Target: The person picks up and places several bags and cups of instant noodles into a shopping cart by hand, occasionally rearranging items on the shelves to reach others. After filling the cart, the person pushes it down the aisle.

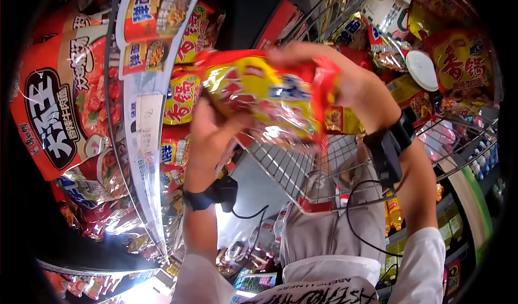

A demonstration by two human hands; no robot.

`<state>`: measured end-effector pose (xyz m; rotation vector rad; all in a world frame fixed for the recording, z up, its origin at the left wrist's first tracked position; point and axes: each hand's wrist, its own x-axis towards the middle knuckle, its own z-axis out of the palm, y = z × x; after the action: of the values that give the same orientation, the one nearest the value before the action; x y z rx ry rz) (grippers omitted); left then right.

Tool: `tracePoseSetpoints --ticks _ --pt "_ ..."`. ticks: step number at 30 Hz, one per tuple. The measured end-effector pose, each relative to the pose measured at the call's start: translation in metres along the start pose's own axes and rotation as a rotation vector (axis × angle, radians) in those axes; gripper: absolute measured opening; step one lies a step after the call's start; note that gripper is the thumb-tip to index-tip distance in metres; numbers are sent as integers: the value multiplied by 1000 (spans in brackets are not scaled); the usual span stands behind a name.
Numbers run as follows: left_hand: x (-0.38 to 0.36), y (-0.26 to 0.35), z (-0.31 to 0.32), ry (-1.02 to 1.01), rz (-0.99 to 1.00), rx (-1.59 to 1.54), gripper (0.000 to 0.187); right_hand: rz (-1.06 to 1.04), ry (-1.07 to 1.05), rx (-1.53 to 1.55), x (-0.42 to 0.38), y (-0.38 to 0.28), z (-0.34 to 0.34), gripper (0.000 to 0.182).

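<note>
A red and yellow noodle packet [270, 96] is held up in front of the body, over the near end of a wire shopping cart. My left hand [210, 131] grips its lower left side, with the thumb across the front. At its upper right, my right hand [329, 69] is closed on the packet's edge, somewhat blurred. Both wrists carry black straps with dark devices and cables. Similar yellow and red packets [183, 99] stand on the shelf just left of the held one.
The wire cart [291, 171] holds several noodle packets [464, 61], a white tub [386, 7] and a white round lid [422, 71]. A large red noodle bag [65, 99] and a price-label strip [143, 115] are at left. Bottles [395, 215] stand on shelves at lower right.
</note>
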<state>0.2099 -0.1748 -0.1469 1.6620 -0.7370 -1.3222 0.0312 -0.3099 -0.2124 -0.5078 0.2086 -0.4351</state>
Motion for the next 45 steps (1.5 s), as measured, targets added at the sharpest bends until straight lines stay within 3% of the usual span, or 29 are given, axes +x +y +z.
tracePoseSetpoints --ticks 2,4,6,7,8,10,13,15,17,18,20,21,24,25,27,28,30,32,35,38,39,41,43,45 --pt "16 -7 -9 131 264 -28 53 173 366 157 22 -18 13 33" --pt "27 -6 -17 284 312 -129 50 74 397 84 33 -17 13 42" --pt "40 -5 -25 311 317 -184 42 -140 357 -425 47 -15 21 54" --pt "49 -7 -31 366 343 -166 48 -226 467 -580 60 0 27 61" --pt "59 -10 -34 417 367 -150 53 -226 472 -579 66 6 24 61" --pt "73 -13 -23 481 395 -109 52 -282 437 -1006 73 11 26 66" --pt "99 -23 -20 657 399 91 52 -107 394 -827 108 30 31 60" --pt "121 -47 -38 595 411 18 57 -62 411 -834 135 37 25 57" --pt "134 -63 -54 494 438 -128 75 -11 420 -836 142 47 22 55" --pt "132 -54 -46 489 439 -127 75 -28 426 -896 142 48 23 53" --pt "114 -30 -21 405 376 -512 73 -46 441 -957 138 54 22 51" --pt "103 -33 -19 400 372 -513 73 -70 442 -957 135 60 22 51" --pt "66 -51 -25 702 686 810 66 -80 394 -996 131 63 20 54" --pt "54 -56 -32 702 682 809 66 -53 363 -1021 131 67 22 59" --pt "36 -63 -57 595 776 1432 67 61 305 -1102 128 68 31 79" --pt "29 -65 -63 589 775 1422 67 68 314 -1107 128 70 37 79" --pt "25 -72 -78 468 404 1812 68 153 347 -1112 128 73 49 99" --pt "30 -79 -103 451 418 1757 71 158 400 -1144 130 80 56 98" --pt "29 -80 -126 317 453 1761 74 -229 889 -1473 158 123 55 82" --pt "27 -82 -133 273 531 1724 75 -399 1024 -1625 167 140 49 84" --pt "26 -81 -131 271 515 1715 76 -394 1022 -1634 158 134 53 84" --pt "22 -72 -117 303 488 1722 68 -197 753 -1546 119 102 67 72" --pt "22 -61 -101 342 465 1729 61 -414 424 -1375 66 71 62 51" --pt "14 -51 -90 327 625 1575 44 -573 479 -1407 13 55 44 30"
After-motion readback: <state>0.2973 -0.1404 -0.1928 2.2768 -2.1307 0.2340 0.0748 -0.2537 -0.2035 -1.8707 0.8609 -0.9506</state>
